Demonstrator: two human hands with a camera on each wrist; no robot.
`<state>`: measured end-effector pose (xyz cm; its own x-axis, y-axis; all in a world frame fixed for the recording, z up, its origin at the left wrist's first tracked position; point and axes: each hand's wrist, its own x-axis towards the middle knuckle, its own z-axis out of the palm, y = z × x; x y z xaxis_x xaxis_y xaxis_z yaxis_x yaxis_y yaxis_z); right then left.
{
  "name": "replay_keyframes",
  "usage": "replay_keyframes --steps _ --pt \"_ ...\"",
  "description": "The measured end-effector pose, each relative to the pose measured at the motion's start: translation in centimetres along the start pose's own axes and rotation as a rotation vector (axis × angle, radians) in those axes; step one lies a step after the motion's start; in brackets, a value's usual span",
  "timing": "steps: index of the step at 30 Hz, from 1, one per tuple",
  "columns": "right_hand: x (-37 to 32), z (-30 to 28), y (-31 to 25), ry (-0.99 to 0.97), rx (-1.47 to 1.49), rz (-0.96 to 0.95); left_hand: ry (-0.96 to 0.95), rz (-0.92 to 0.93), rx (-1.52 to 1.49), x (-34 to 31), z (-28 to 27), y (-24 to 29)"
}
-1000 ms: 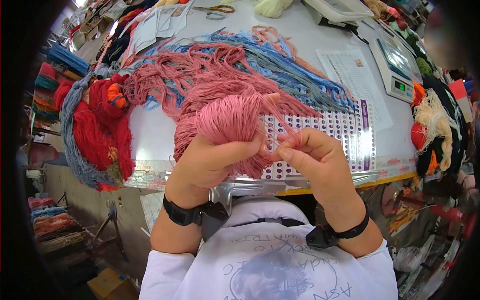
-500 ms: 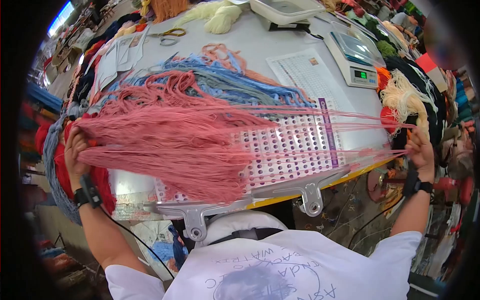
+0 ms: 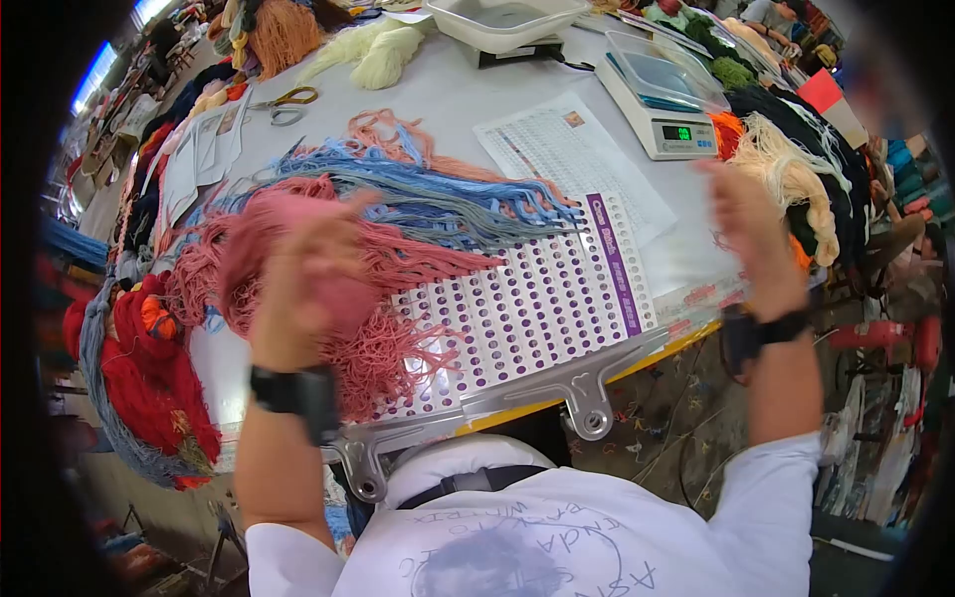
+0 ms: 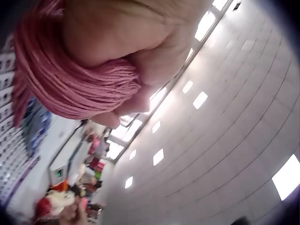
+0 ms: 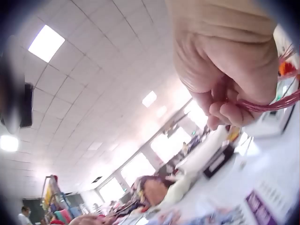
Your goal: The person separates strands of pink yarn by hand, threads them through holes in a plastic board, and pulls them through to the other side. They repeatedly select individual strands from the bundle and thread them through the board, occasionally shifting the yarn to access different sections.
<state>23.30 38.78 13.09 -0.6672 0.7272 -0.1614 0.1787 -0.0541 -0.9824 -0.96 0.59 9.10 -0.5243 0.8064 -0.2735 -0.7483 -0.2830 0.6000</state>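
A bunched hank of pink yarn [image 4: 70, 89] is gripped in my left hand [image 3: 308, 274], blurred over the left part of the table. Its looped strands spill over the fingers, and cut-looking ends [image 3: 383, 358] hang below over a white board with rows of holes [image 3: 527, 318]. Well apart to the right, my right hand [image 3: 751, 219] is raised near the table's right side. In the right wrist view its curled fingers [image 5: 232, 112] pinch a few pink strands [image 5: 281, 104] that run out of the frame.
Blue and grey yarn [image 3: 418, 199] lies across the board's far side. Behind are a printed sheet [image 3: 567, 149], a digital scale [image 3: 676, 137], scissors [image 3: 288, 99] and pale yellow yarn [image 3: 388, 55]. Red yarn [image 3: 149, 388] hangs off the left edge; a metal clip [image 3: 587, 408] lines the front.
The hands were together at the pink hank, then spread wide with strands stretched between them. Now the left hand is back inward with the yarn bunched, and the right has come in slightly.
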Motion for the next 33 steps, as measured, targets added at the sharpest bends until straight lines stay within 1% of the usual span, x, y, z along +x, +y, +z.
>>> replay_keyframes --steps 1,2,3,5,6,7,8,11,13,15,16,18,19,21,22,24,25,27,28,30,31,33 --pt "-0.2 3.1 2.2 -0.174 -0.138 -0.084 -0.008 -0.146 0.002 1.4 1.4 -3.0" --pt "0.1 5.8 4.9 -0.247 -0.154 -0.056 0.005 -0.21 0.099 2.6 2.3 -5.5" --pt "-0.1 8.7 6.6 -0.275 -0.125 0.057 0.019 -0.275 0.196 3.6 2.8 -7.6" --pt "-0.6 12.2 9.6 -0.331 -0.23 0.088 0.057 -0.284 0.257 5.0 3.0 -11.0" --pt "-0.9 13.2 10.5 -0.331 -0.228 0.094 0.094 -0.289 0.318 5.4 3.2 -11.8" --pt "-1.3 13.9 11.2 -0.32 -0.34 0.0 0.097 -0.298 0.318 5.6 3.4 -12.2" --pt "-1.4 14.3 11.8 -0.307 -0.452 -0.095 0.123 -0.296 0.354 5.9 3.6 -12.3" --pt "-1.0 14.6 13.5 -0.259 -0.37 -0.098 0.148 -0.309 0.447 7.3 4.0 -12.6" --pt "-1.4 14.7 13.4 -0.236 -0.389 -0.111 0.148 -0.318 0.505 8.3 4.1 -13.1" --pt "-1.4 14.9 13.3 -0.21 -0.408 -0.127 0.119 -0.314 0.722 9.1 4.3 -13.8" --pt "-1.4 14.9 13.4 -0.192 -0.407 -0.122 0.12 -0.316 0.722 9.0 4.2 -13.9" --pt "-1.5 14.9 12.9 -0.169 -0.399 -0.114 0.132 -0.216 0.792 8.3 4.2 -13.7" --pt "-1.7 14.9 12.6 -0.161 -0.431 -0.099 0.129 -0.228 0.801 7.8 4.4 -13.6" --pt "-1.9 14.8 12.6 -0.16 -0.457 -0.078 0.191 -0.301 0.586 6.6 4.9 -13.2" --pt "-1.8 14.9 12.9 -0.157 -0.457 -0.104 0.198 -0.304 0.59 6.6 4.9 -13.2" --pt "-1.7 15.0 13.0 -0.15 -0.464 -0.133 0.242 -0.326 0.341 7.1 5.1 -13.0" --pt "-1.8 15.1 12.9 -0.151 -0.461 -0.134 0.245 -0.324 0.344 7.5 5.0 -13.2" --pt "-1.8 15.0 12.8 -0.14 -0.456 -0.127 0.188 -0.296 0.517 8.4 4.5 -13.8" --pt "-1.9 15.0 12.8 -0.141 -0.457 -0.126 0.189 -0.297 0.515 8.9 4.3 -13.9" --pt "-2.1 15.1 12.5 -0.126 -0.511 -0.118 0.172 -0.22 1.065 9.7 4.4 -13.9" --pt "-2.1 15.1 12.7 -0.126 -0.51 -0.117 0.173 -0.221 1.066 9.7 4.5 -13.8" --pt "-2.0 15.1 13.2 -0.117 -0.533 -0.243 0.221 -0.256 0.99 9.6 4.9 -13.6"
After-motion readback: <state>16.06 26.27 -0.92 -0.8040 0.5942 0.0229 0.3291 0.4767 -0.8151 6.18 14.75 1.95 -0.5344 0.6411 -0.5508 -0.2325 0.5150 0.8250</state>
